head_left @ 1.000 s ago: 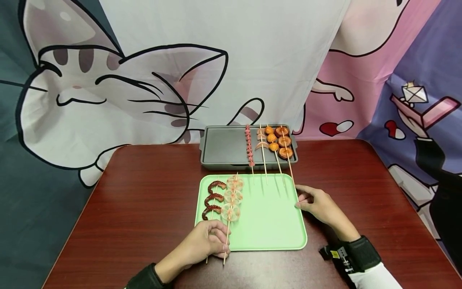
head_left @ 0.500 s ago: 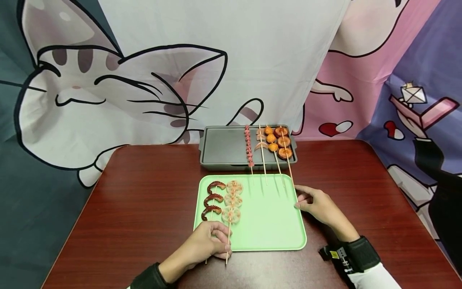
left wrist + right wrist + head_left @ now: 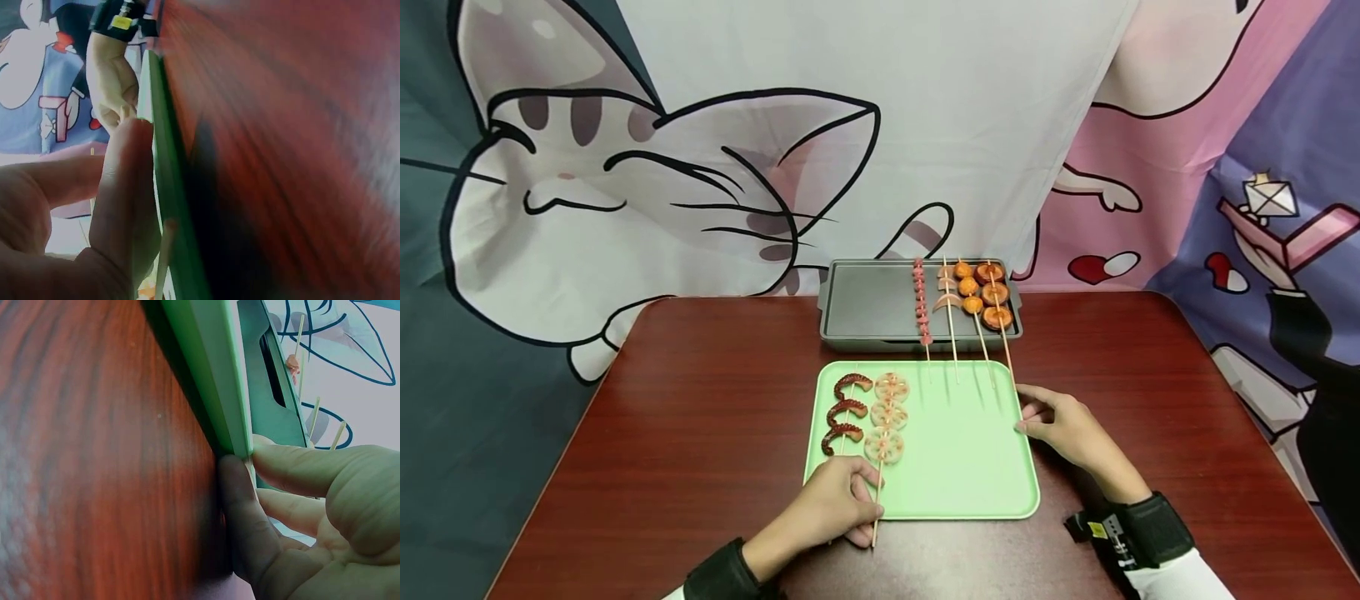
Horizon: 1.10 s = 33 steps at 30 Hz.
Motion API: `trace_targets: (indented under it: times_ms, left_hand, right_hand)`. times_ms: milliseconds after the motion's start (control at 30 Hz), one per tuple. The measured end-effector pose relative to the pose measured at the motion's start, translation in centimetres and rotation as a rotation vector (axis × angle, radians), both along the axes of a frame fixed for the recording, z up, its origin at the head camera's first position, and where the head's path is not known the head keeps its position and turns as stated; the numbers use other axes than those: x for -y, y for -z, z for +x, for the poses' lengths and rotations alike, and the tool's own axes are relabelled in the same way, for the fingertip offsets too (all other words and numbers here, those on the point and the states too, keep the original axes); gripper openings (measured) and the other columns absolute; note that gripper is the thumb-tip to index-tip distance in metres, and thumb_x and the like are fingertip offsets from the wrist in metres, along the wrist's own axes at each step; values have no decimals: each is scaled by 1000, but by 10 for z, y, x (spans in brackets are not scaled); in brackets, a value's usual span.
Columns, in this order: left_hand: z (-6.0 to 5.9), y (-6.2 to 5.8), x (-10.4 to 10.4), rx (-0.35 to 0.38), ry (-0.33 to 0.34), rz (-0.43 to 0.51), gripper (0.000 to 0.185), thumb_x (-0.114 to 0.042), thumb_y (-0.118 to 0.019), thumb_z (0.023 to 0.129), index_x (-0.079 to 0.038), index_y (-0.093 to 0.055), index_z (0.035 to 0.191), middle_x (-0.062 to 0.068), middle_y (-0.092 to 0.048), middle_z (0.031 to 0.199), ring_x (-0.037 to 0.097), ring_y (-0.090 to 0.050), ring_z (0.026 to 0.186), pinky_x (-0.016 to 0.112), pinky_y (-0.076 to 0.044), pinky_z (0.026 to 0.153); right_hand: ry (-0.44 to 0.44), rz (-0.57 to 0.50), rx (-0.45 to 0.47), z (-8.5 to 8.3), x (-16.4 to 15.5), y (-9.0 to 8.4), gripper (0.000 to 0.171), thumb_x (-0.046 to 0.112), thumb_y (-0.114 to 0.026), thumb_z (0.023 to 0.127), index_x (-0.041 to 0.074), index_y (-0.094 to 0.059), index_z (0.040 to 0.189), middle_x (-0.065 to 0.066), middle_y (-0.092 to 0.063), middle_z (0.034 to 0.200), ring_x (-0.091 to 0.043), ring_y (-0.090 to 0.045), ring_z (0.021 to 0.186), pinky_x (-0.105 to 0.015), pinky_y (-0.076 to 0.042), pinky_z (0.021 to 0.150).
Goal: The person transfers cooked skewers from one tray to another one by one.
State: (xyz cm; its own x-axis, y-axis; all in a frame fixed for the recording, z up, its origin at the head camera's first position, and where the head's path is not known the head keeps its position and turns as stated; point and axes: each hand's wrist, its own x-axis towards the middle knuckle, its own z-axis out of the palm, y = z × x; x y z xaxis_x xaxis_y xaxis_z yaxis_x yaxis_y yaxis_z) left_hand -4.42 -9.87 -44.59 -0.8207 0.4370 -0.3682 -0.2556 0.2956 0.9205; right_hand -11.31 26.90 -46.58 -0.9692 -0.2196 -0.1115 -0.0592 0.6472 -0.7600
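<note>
Over the last second the left hand (image 3: 838, 504), fingers curled round the stick of the lotus skewer (image 3: 883, 417), has slid it slightly nearer on the green tray (image 3: 970, 467), beside the octopus skewer (image 3: 844, 410), while the right hand (image 3: 1063, 425) stays, fingers relaxed, pressing the tray's right edge.

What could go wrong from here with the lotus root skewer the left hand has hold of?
1. The left hand pinches only the bare end of the lotus root skewer; lifted from there, its slices could tip or slide.
2. The octopus skewer lies right beside it on the green tray and could get dragged along.
3. The right hand only rests against the tray's edge, so the tray might shift on the table.
</note>
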Motion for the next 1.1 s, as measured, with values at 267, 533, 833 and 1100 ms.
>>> trace_targets:
  times_ms: [267, 533, 833, 1100]
  left_hand:
    - [-2, -4, -5, -145, 71, -209, 21, 6, -75, 84, 5, -61, 100, 8, -62, 58, 10, -62, 40, 33, -58, 41]
    - [-2, -10, -4, -189, 104, -302, 21, 0, -79, 85, 2, -63, 97, 3, -59, 52, 7, -58, 37, 28, -55, 39]
    - [-17, -31, 7, -231, 73, -342, 33, -13, -82, 87, 6, -64, 107, 2, -62, 53, 12, -61, 39, 30, -55, 43]
    - [-32, -46, 21, -329, -13, -343, 20, -21, -76, 94, -5, -69, 104, 4, -66, 64, 18, -65, 49, 26, -52, 50]
  right_hand:
    - [5, 2, -10, 0, 0, 0, 57, 12, -78, 91, 0, -58, 143, -4, -69, 94, -11, -63, 81, -20, -52, 69]
    - [-1, 5, -27, 0, -1, 0, 56, 10, -78, 91, -1, -58, 143, -3, -69, 92, -9, -62, 79, -20, -51, 69]
    - [-2, -1, -22, 0, -1, 1, 56, 10, -78, 91, -1, -58, 143, -4, -69, 92, -9, -62, 79, -20, -52, 69]
    - [-4, 5, -18, 0, 0, 1, 57, 11, -78, 91, 0, -58, 143, -3, -69, 93, -9, -62, 79, -20, -51, 68]
